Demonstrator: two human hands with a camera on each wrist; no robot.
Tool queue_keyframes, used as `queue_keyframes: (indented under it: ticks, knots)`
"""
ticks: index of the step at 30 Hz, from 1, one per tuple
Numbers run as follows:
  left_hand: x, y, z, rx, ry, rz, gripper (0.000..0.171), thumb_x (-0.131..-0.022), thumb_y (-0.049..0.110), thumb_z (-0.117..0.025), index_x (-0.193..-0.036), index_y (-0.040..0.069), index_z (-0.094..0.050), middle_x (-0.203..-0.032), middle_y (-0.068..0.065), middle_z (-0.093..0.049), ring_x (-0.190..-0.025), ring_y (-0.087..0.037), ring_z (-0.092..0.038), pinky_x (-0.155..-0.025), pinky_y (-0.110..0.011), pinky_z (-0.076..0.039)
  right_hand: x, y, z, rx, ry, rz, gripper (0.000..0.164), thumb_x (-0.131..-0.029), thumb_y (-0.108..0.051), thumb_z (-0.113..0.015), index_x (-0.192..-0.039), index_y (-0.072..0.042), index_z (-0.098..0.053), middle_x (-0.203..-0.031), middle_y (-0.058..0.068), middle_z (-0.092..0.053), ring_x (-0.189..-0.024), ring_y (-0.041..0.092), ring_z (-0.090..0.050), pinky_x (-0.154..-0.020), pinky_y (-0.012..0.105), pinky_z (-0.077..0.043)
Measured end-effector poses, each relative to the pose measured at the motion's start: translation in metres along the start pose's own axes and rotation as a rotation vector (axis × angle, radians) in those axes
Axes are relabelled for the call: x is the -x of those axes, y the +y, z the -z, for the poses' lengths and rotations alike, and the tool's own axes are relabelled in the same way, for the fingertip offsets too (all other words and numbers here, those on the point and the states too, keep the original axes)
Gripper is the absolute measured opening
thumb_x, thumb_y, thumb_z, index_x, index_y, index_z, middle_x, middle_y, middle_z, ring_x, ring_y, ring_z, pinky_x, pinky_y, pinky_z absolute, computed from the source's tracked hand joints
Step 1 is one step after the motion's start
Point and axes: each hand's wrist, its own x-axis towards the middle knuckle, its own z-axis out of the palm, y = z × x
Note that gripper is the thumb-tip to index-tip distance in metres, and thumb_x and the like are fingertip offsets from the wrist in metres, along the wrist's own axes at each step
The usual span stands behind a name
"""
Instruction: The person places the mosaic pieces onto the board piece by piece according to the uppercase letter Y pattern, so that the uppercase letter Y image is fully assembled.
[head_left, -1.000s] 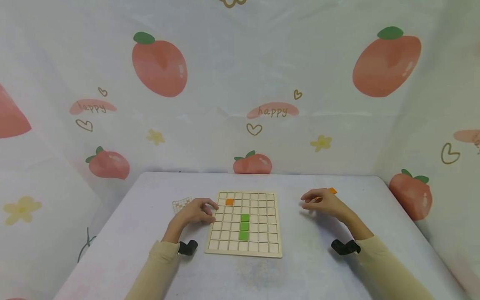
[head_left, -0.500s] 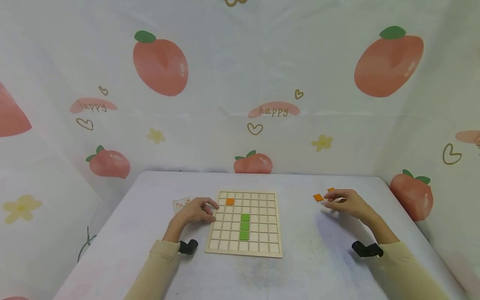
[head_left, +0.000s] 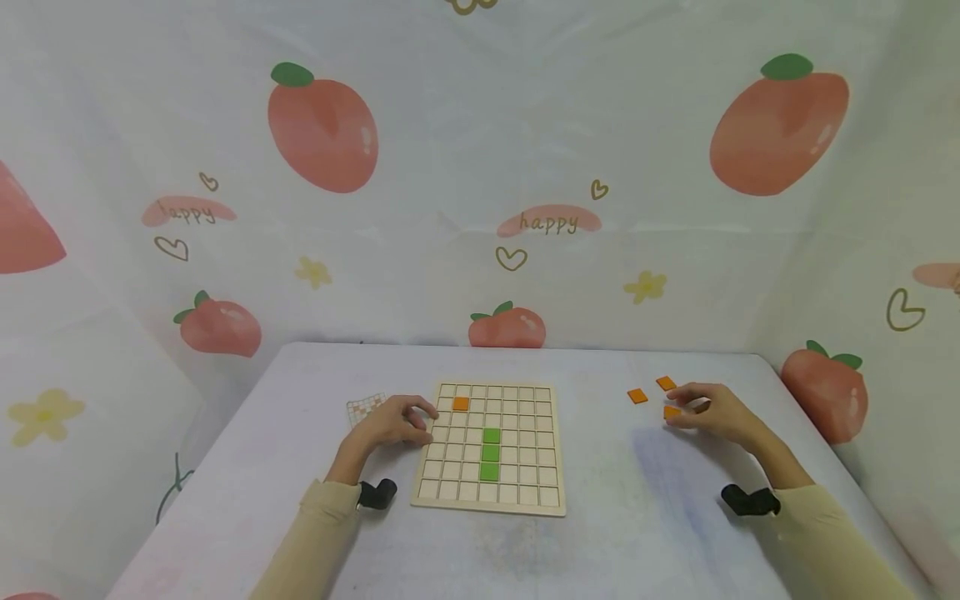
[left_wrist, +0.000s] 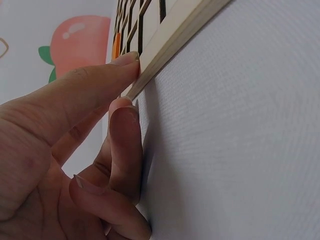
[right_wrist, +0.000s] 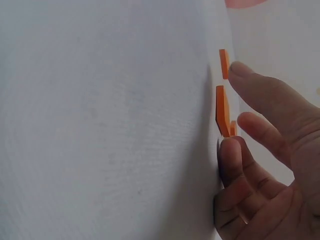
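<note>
A wooden grid board point(head_left: 487, 509) lies on the table, with one orange tile point(head_left: 461, 404) and a column of green tiles point(head_left: 491, 453) in its cells. My left hand point(head_left: 392, 421) rests at the board's left edge; its thumb and index fingertip touch the rim, and the other fingers curl beside it. To the right, my right hand point(head_left: 712, 410) is around an orange tile point(head_left: 672, 412) on the table. In the right wrist view, the thumb point(right_wrist: 270, 97) is apart from that tile point(right_wrist: 221, 110), and a fingertip is close to its lower end.
Two more orange tiles, a left one point(head_left: 637, 397) and a farther one point(head_left: 666, 383), lie beyond the right hand. A patterned card point(head_left: 366, 408) lies partly behind the left hand. A fruit-printed cloth point(head_left: 420, 250) hangs behind the table point(head_left: 585, 550).
My right hand has moved right and slightly nearer, away from the left orange tile to around the nearest one. All three loose tiles now show. My left hand has stayed on the board's edge.
</note>
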Motion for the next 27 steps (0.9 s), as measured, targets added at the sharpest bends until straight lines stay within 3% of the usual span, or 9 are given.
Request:
queue_keyframes:
  ticks: [6,17,27]
  knots:
    - [0.0000,-0.0012,0.0005,0.000,0.000,-0.003,0.034,-0.079,0.005,-0.085,-0.109,0.008,-0.073,-0.084,-0.004,-0.062,-0.073,-0.018,-0.057,-0.065,-0.032,-0.045,-0.0017,0.0036,-0.0016,0.024,0.003,0.017,0.046,-0.080,-0.014,-0.088,-0.117,0.008,-0.068,-0.106,0.015,-0.066,-0.087,0.025,-0.060,-0.072,0.028,-0.051]
    - [0.0009,0.0000,0.0003,-0.007,-0.005,-0.007,0.034,-0.079,0.005,-0.085,-0.110,0.007,-0.073,-0.084,-0.004,-0.063,-0.074,-0.019,-0.056,-0.065,-0.032,-0.044,-0.0037,0.0034,-0.0039,0.013,-0.010,-0.001,0.028,-0.082,-0.007,-0.084,-0.104,0.003,-0.072,-0.095,0.010,-0.065,-0.081,0.025,-0.058,-0.064,0.030,-0.050]
    - [0.0016,0.0007,0.0008,-0.009,-0.004,-0.003,0.034,-0.079,0.005,-0.085,-0.110,0.007,-0.072,-0.084,-0.004,-0.062,-0.074,-0.018,-0.056,-0.065,-0.032,-0.044,-0.0080,-0.0014,-0.0081,0.064,-0.031,-0.008,0.025,-0.082,-0.007,-0.083,-0.103,0.002,-0.072,-0.095,0.008,-0.065,-0.083,0.024,-0.059,-0.068,0.029,-0.051]
